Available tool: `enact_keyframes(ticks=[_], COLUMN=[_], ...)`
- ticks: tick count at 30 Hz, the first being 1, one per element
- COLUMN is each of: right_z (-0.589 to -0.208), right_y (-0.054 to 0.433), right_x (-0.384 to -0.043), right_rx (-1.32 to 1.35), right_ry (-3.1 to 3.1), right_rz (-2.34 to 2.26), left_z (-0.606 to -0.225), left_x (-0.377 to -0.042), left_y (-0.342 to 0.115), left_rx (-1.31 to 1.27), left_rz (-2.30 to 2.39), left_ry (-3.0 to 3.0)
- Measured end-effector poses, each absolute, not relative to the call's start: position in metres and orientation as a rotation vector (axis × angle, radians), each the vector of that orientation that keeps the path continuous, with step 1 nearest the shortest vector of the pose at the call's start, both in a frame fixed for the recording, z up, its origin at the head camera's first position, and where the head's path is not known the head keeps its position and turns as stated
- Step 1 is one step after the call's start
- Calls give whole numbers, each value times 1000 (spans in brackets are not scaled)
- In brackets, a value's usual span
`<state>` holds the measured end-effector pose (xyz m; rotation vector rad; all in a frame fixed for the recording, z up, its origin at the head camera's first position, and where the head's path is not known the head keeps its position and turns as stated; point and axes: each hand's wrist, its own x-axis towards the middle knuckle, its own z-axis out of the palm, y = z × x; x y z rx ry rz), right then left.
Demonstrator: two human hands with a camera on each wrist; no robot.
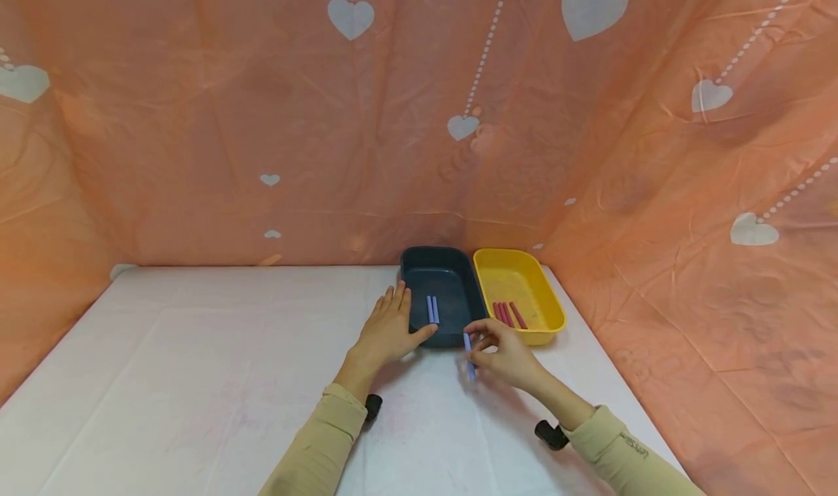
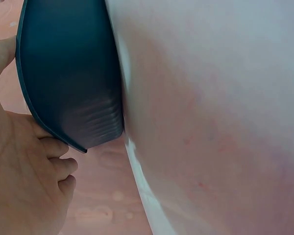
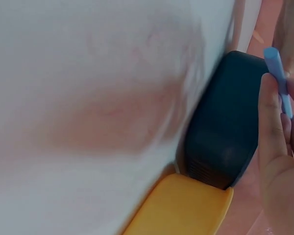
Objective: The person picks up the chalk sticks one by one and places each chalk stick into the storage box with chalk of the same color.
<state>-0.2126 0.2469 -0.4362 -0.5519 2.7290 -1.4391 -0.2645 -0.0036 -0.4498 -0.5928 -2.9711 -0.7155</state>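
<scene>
Between thumb and fingers, my right hand (image 1: 502, 352) pinches a light blue stick of chalk (image 1: 468, 356), just in front of the dark teal tray (image 1: 428, 252). In the right wrist view the chalk (image 3: 277, 73) stands out past the fingertips. My left hand (image 1: 388, 330) rests on the tray's left rim, fingers stretched out and thumb over the near edge. Two more blue chalks (image 1: 432, 310) lie side by side inside this tray. Under the left wrist view's camera the tray's side wall (image 2: 71, 73) shows beside the left hand, its contents hidden.
A yellow tray (image 1: 553, 300) stands against the right side of the teal one, with several red chalks (image 1: 504, 314) in its near part. Both sit on a white-covered table (image 1: 196, 365), near its back right corner. Orange heart-patterned cloth (image 1: 294, 118) hangs behind and along the sides.
</scene>
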Motion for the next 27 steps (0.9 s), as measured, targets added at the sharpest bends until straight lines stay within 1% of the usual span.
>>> enact_keyframes(ticks=[6, 22, 27], right_z=[-432, -417, -416], right_y=[243, 228, 224], right_x=[-220, -241, -248], right_rx=[-611, -559, -507], right_ry=[2698, 2701, 2735], right_rz=[-1520, -1574, -1557], left_z=[-449, -449, -449], left_x=[-264, -264, -265], left_y=[-4, -4, -4], left_rx=[-590, -593, -594], left_rz=[-717, -737, -738], left_ry=[-2981, -2974, -2976])
